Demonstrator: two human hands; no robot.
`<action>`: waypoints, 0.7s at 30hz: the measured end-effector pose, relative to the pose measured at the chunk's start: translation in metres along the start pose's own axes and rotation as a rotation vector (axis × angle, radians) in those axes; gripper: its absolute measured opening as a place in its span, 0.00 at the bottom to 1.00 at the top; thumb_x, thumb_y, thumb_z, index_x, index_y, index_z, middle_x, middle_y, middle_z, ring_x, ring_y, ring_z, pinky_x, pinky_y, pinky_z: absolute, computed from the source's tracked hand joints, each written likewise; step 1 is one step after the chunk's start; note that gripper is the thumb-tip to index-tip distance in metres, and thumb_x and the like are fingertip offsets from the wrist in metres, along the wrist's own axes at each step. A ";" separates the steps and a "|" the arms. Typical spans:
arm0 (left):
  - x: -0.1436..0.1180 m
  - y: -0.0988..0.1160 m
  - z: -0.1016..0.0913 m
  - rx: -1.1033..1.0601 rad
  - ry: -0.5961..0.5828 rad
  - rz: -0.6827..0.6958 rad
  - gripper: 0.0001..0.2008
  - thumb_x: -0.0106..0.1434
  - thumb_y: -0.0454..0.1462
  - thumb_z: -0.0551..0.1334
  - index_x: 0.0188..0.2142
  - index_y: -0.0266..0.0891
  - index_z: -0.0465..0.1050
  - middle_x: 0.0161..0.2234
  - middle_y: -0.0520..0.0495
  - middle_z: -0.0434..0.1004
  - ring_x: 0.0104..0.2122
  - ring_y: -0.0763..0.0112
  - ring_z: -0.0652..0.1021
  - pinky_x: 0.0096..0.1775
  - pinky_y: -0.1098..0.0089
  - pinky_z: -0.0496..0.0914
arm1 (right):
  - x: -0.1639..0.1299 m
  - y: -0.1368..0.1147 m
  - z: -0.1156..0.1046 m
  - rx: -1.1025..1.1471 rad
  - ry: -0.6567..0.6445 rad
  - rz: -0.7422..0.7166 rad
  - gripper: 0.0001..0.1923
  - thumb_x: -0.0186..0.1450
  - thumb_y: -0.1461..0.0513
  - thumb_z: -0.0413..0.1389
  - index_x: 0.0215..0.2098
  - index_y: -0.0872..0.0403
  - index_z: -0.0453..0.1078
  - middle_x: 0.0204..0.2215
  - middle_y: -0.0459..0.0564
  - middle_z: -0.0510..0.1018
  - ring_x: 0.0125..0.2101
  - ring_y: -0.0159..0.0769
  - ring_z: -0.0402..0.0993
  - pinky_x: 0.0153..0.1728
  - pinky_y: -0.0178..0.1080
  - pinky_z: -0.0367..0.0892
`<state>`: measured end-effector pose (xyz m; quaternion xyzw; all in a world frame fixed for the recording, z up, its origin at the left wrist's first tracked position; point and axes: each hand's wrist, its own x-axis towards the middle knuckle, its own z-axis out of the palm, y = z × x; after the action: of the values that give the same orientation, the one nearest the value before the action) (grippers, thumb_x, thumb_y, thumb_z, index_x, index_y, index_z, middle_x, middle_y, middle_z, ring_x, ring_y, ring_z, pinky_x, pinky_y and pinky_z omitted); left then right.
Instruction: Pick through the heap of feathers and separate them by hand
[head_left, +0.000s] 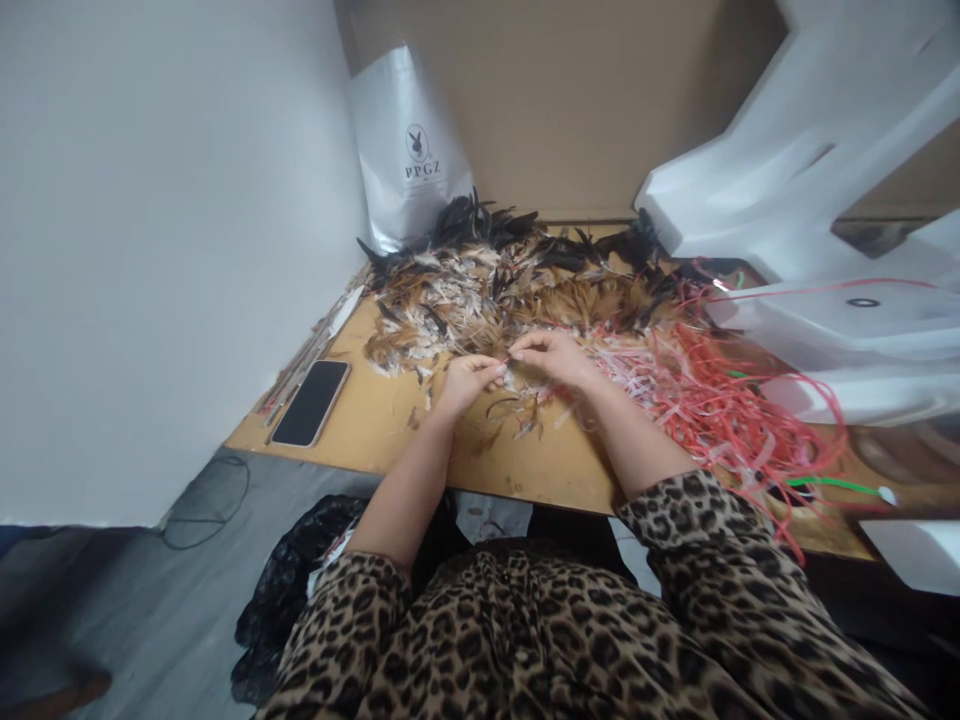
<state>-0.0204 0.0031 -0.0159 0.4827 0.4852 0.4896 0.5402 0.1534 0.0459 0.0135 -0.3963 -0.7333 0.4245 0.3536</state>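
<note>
Over the near edge of a heap of brown, white and black feathers (480, 290), my two hands work close together above the wooden table. My left hand (472, 380) is closed in a pinch on what looks like a small feather (509, 379), pale and wispy. Thumb and fingertips of my right hand (553, 356) are pinched just beside it; what they grip is too small to make out. A few loose feathers (529, 412) lie on the table below the hands. Right of my right hand spreads a tangle of red and pink plastic strips (697, 390).
A phone (311, 403) lies at the table's left edge, beside thin sticks (311, 340). Behind the feathers stands a white printed bag (412, 130). White foam pieces (787, 150) crowd the right side. A black plastic bag (289, 580) is on the floor, left of my lap.
</note>
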 end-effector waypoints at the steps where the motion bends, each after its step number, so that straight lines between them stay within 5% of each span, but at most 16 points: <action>1: 0.000 0.000 -0.001 -0.020 -0.008 0.002 0.13 0.45 0.40 0.68 0.27 0.32 0.73 0.19 0.50 0.73 0.18 0.80 0.70 0.25 0.74 0.65 | 0.000 0.000 -0.002 -0.017 -0.013 -0.013 0.12 0.53 0.57 0.58 0.32 0.57 0.75 0.31 0.50 0.78 0.31 0.33 0.72 0.36 0.36 0.64; 13: 0.003 -0.005 -0.004 -0.028 -0.078 0.029 0.15 0.46 0.43 0.68 0.27 0.32 0.71 0.20 0.50 0.73 0.19 0.80 0.69 0.24 0.75 0.63 | -0.004 -0.004 0.001 -0.344 -0.012 -0.185 0.09 0.56 0.61 0.55 0.31 0.56 0.75 0.29 0.51 0.76 0.32 0.33 0.70 0.36 0.35 0.62; 21: 0.003 -0.004 -0.004 -0.073 -0.069 -0.014 0.15 0.44 0.42 0.68 0.27 0.33 0.71 0.20 0.50 0.73 0.19 0.80 0.70 0.25 0.75 0.63 | -0.005 -0.008 -0.001 -0.369 -0.028 -0.221 0.08 0.57 0.62 0.53 0.27 0.57 0.74 0.27 0.50 0.76 0.30 0.33 0.69 0.35 0.34 0.61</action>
<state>-0.0240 0.0059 -0.0200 0.4758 0.4516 0.4862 0.5773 0.1544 0.0389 0.0206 -0.3654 -0.8424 0.2474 0.3093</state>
